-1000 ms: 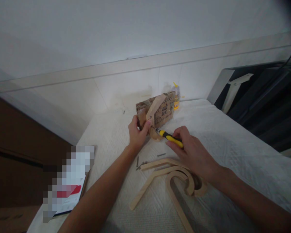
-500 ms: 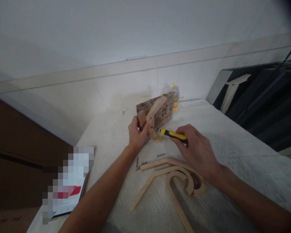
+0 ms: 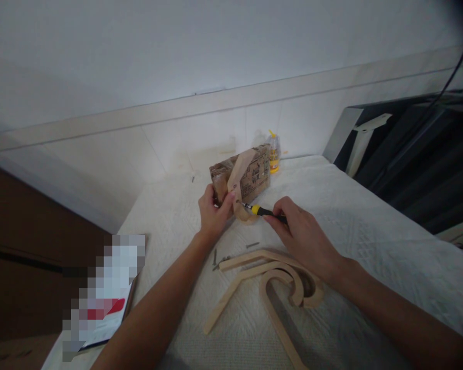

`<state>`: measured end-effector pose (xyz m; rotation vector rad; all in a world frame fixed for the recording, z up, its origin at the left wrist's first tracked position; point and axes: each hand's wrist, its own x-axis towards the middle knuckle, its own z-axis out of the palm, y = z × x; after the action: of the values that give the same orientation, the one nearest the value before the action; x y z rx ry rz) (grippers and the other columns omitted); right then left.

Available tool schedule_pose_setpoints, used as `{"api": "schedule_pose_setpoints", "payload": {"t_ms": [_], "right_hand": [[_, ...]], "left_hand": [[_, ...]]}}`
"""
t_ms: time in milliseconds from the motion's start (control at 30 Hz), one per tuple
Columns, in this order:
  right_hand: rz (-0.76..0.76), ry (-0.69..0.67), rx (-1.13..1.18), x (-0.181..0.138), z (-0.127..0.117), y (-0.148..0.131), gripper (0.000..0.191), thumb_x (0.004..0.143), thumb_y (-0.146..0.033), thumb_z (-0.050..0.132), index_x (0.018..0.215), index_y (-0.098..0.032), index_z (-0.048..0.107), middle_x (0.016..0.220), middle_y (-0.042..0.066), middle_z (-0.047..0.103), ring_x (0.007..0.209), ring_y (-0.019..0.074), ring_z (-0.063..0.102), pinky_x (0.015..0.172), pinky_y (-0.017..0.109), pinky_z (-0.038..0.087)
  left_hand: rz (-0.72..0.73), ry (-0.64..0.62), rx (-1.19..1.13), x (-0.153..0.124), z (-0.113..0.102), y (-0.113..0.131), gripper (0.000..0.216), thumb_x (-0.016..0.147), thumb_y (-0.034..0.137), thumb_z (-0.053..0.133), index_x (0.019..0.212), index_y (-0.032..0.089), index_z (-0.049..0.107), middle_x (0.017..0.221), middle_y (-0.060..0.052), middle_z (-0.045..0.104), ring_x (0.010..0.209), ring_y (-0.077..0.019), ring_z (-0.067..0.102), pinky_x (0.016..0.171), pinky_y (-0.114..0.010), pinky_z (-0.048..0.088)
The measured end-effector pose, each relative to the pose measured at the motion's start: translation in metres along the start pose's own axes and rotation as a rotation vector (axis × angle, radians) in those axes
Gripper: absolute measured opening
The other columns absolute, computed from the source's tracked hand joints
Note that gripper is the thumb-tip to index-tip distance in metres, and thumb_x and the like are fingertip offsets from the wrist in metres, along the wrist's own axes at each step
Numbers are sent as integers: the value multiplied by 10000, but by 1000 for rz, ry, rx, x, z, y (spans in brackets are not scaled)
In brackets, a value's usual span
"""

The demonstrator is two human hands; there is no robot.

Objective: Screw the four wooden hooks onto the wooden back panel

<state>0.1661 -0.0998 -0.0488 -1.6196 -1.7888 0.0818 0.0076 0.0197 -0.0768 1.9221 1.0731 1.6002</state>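
With my left hand (image 3: 215, 211) I grip a pale wooden hook piece (image 3: 241, 169), its thumb pressed on the wood's lower part. Behind that piece stands a taped cardboard box (image 3: 257, 174), which the left fingers also reach around at its left end. My right hand (image 3: 303, 231) is closed round the black-and-yellow handle of a screwdriver (image 3: 263, 210). The screwdriver's tip meets the wood just below my left thumb; a screw there is too small to make out. Several more curved wooden pieces (image 3: 242, 277) lie on the white cloth in front of me.
Loose screws (image 3: 215, 258) lie left of the wooden pieces, and one screw (image 3: 252, 245) rests above them. A clear bottle with a yellow label (image 3: 273, 156) stands behind the box. A partly blurred tablet-like object (image 3: 110, 313) lies at left. Dark panels (image 3: 405, 149) lean at right.
The view has shifted slightly, moving everything a little leftward. My right hand's fingers have turned on the screwdriver handle, covering more of it. The left hand keeps its hold.
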Motion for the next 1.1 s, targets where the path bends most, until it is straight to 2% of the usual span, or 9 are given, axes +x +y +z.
{"api": "schedule_pose_setpoints", "payload": {"t_ms": [133,300,467,600,667,833,933,1100], "right_hand": [[-81,94,17,0,2,0,111,815,-198,505,836,-209,396,883,51,488,696,158,530,585,292,435],[-106,111,13,-1,3,1,68,847,-187,468,828,-215,409,838,41,511,712,166,537,606,299,446],[53,78,-58,-1,0,2,126,872,-335,472,852,-217,431,784,44,595,640,201,579,533,302,398],[168,-38,17,1,-1,2,102,900,-302,391,841,-219,387,689,25,578,613,206,583,560,320,410],[128,-63,61,1,1,1,86,894,-283,385,841,-217,372,724,33,558,620,193,564,568,324,423],[-64,56,62,-1,3,1,120,795,-171,473,885,-194,396,963,99,464,763,183,537,593,312,476],[-89,70,54,-3,2,0,98,818,-130,436,890,-196,426,928,80,476,773,179,551,648,329,493],[-66,52,66,-3,1,-1,31,874,-228,462,898,-208,459,856,56,595,737,190,609,638,329,485]], "left_hand": [[-54,6,-24,0,1,-3,342,720,474,613,684,174,452,584,49,421,526,-76,371,456,-198,313],[-42,3,-30,1,2,-3,334,721,470,617,691,173,467,585,48,436,525,-74,382,451,-194,314],[-38,0,-22,1,0,-1,332,721,466,614,686,176,456,574,47,440,514,-77,388,438,-196,318],[0,-33,-18,0,-1,0,316,724,447,619,707,178,456,575,48,450,510,-76,399,440,-194,328],[-9,-24,-10,0,-1,0,309,726,441,619,705,178,458,578,48,453,512,-74,398,439,-191,321],[-61,13,-13,2,0,-2,325,719,464,609,686,175,464,584,41,461,522,-78,405,444,-194,327],[-58,9,-27,2,0,-1,322,715,464,610,691,174,470,588,41,463,520,-77,405,443,-193,330],[-25,0,-9,1,0,2,305,721,440,616,687,175,469,574,48,454,507,-70,395,438,-187,313]]}}
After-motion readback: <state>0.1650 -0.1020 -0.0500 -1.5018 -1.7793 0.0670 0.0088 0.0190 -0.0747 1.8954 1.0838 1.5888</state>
